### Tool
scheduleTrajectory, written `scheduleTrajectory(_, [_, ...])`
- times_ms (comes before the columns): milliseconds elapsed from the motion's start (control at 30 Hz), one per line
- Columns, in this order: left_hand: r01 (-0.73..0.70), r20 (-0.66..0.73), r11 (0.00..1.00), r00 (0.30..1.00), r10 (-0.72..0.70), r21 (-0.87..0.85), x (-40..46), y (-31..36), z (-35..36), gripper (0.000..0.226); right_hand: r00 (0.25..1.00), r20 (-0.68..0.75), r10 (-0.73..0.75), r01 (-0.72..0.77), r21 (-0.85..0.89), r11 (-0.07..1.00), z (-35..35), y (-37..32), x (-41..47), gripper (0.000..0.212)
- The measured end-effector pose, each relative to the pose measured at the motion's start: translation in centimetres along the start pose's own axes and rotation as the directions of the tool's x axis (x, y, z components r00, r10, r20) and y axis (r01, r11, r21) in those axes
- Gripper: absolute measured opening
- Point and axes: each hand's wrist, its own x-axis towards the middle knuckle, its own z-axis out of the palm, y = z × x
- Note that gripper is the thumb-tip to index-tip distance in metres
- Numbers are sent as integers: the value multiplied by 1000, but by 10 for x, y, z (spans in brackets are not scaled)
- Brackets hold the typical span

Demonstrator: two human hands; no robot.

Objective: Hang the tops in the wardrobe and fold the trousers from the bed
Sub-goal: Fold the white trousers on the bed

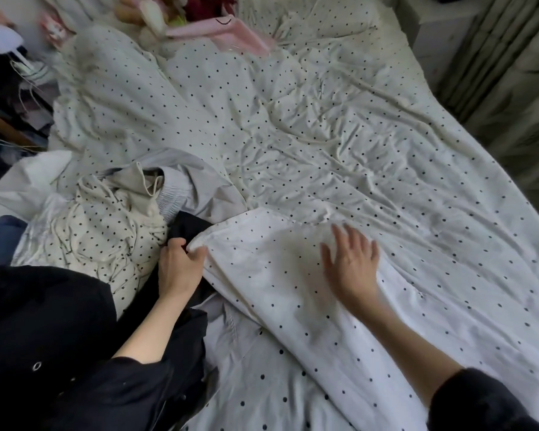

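Note:
A heap of clothes lies at the bed's near left: a grey garment with a ribbed band (181, 185), a beige piece (137, 194), a cream dotted garment (100, 241) and a black garment (190, 228). My left hand (179, 265) grips the black garment where it meets the folded corner of the white dotted quilt (293, 290). With fingers spread, my right hand (352, 262) lies flat on that quilt. More black cloth (44, 321) covers the lower left.
The bed's dotted sheet (324, 135) stretches away, rumpled. Pink items and soft toys (224, 29) sit at the head. Cluttered furniture with cables (10, 88) stands at the left. A curtain (517, 88) hangs at the right.

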Motion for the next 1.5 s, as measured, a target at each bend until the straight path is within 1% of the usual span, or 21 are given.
scheduleTrajectory(67, [60, 58, 997, 997, -57, -52, 2, 0, 0, 41, 981, 46, -190, 191, -4, 982, 11, -20, -26, 52])
scheduleTrajectory(133, [88, 80, 990, 994, -79, -110, 5, 1, -2, 37, 941, 203, -271, 288, -59, 956, 23, -32, -49, 58])
scheduleTrajectory(200, [81, 82, 985, 994, -69, -150, 6, 4, -3, 24, 907, 325, -269, 316, -101, 943, 37, -31, -61, 61])
scheduleTrajectory(267, [115, 100, 965, 991, -93, -237, 6, 9, -4, 10, 899, 355, -258, 318, -121, 940, 46, -29, -64, 60])
scheduleTrajectory(400, [283, 198, 846, 956, -215, -451, 4, 15, -7, 10, 877, 395, -274, 344, -118, 932, 45, -27, -60, 59])
scheduleTrajectory(467, [307, 239, 801, 948, -211, -514, -1, 21, -10, 12, 873, 382, -303, 364, -97, 926, 37, -23, -61, 57])
scheduleTrajectory(567, [206, 239, 790, 968, -78, -578, -20, 43, -16, 15, 908, 326, -263, 327, -159, 932, 20, -8, -71, 56])
scheduleTrajectory(667, [-70, 162, 837, 969, 186, -543, -53, 73, -18, 11, 937, 299, -183, 248, -197, 949, -1, 20, -85, 56])
scheduleTrajectory(700, [-202, 144, 851, 941, 306, -485, -68, 81, -18, 9, 945, 282, -165, 215, -159, 964, -10, 30, -90, 55])
scheduleTrajectory(767, [-403, 194, 808, 833, 518, -430, -100, 93, -12, 12, 973, 205, -109, 99, 58, 993, -25, 47, -99, 51])
scheduleTrajectory(833, [-483, 331, 756, 695, 638, -442, -142, 95, 3, 16, 994, 95, 62, -92, 354, 931, -43, 67, -114, 47])
scheduleTrajectory(900, [-532, 501, 747, 556, 663, -398, -177, 86, 22, 21, 947, 114, 300, -300, 649, 699, -52, 82, -123, 45])
scheduleTrajectory(967, [-642, 648, 713, 421, 634, -281, -202, 71, 40, 30, 870, 209, 446, -416, 796, 439, -57, 94, -129, 44])
scheduleTrajectory(1033, [-751, 732, 627, 307, 608, -206, -216, 58, 52, 36, 832, 284, 477, -468, 821, 328, -59, 102, -135, 37])
scheduleTrajectory(1133, [-781, 777, 601, 268, 569, -170, -214, 53, 53, 41, 798, 357, 486, -528, 803, 277, -55, 99, -134, 43])
scheduleTrajectory(1233, [-782, 823, 598, 215, 526, -178, -209, 52, 52, 41, 768, 340, 543, -564, 762, 319, -49, 89, -128, 52])
scheduleTrajectory(1267, [-783, 850, 598, 186, 493, -175, -209, 50, 52, 41, 780, 280, 560, -557, 719, 415, -47, 85, -127, 54])
scheduleTrajectory(1333, [-774, 885, 611, 159, 438, -164, -211, 44, 54, 44, 867, 48, 495, -449, 504, 738, -44, 76, -130, 53])
scheduleTrajectory(1400, [-733, 825, 652, 237, 513, -195, -211, 40, 50, 44, 965, -109, 239, -208, 233, 950, -38, 68, -138, 50])
scheduleTrajectory(1467, [-771, 621, 593, 351, 700, -232, -200, 37, 48, 39, 998, -56, 14, -14, 16, 1000, -27, 65, -144, 51])
scheduleTrajectory(1500, [-813, 510, 545, 386, 768, -205, -192, 33, 49, 37, 999, 4, -48, 48, -47, 998, -19, 63, -148, 52])
